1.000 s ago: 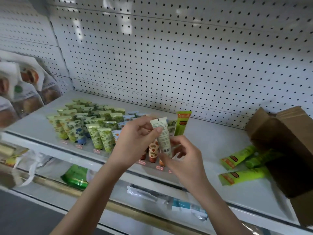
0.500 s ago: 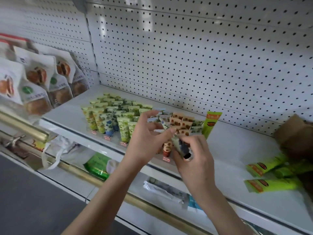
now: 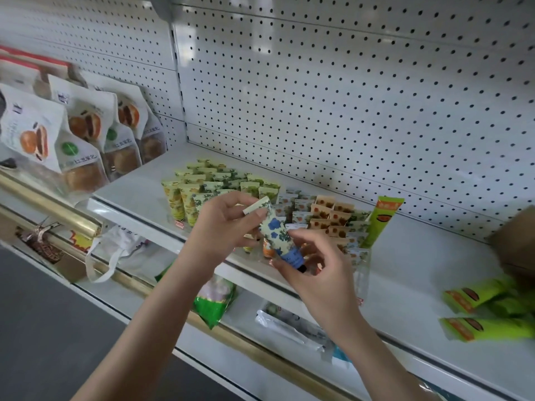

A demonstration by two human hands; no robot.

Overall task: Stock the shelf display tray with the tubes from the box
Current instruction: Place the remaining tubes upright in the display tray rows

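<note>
Turned from upright, the tube (image 3: 275, 233) now slants, cap toward five o'clock, blue print showing. My left hand (image 3: 225, 227) pinches its crimped end; fingers of my right hand (image 3: 315, 273) grip the cap end, over the display tray (image 3: 362, 280) front. Slotting likely follows.

- Left hand (image 3: 225, 227) raised, thumb and fingertips pinching the flat top end of a tube (image 3: 276, 231).
- Right hand (image 3: 315, 273) just below, fingers curled round the tube's cap end.
- Both bare forearms reach up from below.
</note>
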